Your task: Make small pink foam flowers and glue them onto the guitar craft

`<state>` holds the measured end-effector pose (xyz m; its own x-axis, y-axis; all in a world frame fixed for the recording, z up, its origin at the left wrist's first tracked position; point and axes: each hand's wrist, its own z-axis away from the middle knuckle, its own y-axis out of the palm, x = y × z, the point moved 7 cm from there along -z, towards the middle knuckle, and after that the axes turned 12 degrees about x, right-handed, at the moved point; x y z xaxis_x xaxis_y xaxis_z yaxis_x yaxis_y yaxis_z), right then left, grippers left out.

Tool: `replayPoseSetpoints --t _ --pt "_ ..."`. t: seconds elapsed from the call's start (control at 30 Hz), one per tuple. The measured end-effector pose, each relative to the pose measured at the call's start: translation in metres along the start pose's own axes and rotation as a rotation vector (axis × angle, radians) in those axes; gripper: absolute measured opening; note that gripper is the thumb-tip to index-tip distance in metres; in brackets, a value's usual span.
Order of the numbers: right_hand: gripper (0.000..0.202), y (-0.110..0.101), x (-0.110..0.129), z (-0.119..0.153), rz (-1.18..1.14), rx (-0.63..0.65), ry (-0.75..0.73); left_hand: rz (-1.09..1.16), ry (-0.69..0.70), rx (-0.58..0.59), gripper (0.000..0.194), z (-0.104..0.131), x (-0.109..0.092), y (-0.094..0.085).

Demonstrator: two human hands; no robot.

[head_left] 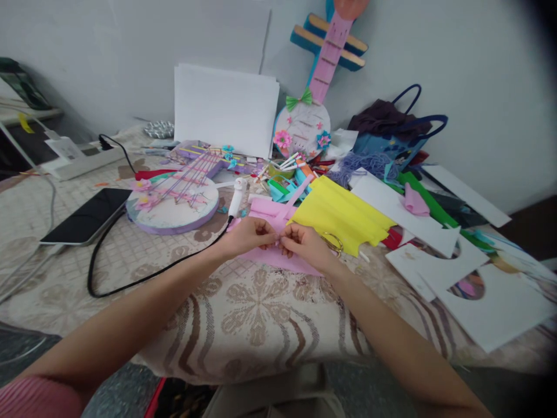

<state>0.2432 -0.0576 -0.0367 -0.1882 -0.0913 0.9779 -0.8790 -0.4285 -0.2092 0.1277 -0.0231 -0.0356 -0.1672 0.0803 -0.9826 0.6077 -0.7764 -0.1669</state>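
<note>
My left hand and my right hand meet fingertip to fingertip above pink paper on the table. Both are closed in a pinch; whatever sits between the fingers is too small and hidden to make out, though a bit of pink shows there. A sheet of yellow paper lies just beyond my right hand, with gold-handled scissors partly under that hand. Behind my left hand a white glue gun stands with its black cord running left.
At left are a round purple-edged stringed craft instrument and a black phone. A taller pink-and-blue craft instrument leans on the wall. Cut white boards lie at right, and a blue bag stands behind. The floral tablecloth ends near me.
</note>
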Motion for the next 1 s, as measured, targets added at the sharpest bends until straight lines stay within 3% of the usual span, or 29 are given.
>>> replayPoseSetpoints --t 0.3,0.63,1.0 --pt "0.018 0.0023 -0.0003 0.0002 -0.055 0.051 0.014 0.025 0.004 -0.013 0.019 -0.0005 -0.0001 -0.0011" --pt "0.014 -0.0001 0.0045 0.0008 0.061 -0.009 -0.011 0.030 -0.035 0.043 0.017 -0.0006 0.0032 0.0009" --pt "0.025 0.0023 0.0005 -0.0002 -0.094 0.047 0.016 0.095 -0.018 0.032 0.013 -0.0015 0.0009 -0.0002"
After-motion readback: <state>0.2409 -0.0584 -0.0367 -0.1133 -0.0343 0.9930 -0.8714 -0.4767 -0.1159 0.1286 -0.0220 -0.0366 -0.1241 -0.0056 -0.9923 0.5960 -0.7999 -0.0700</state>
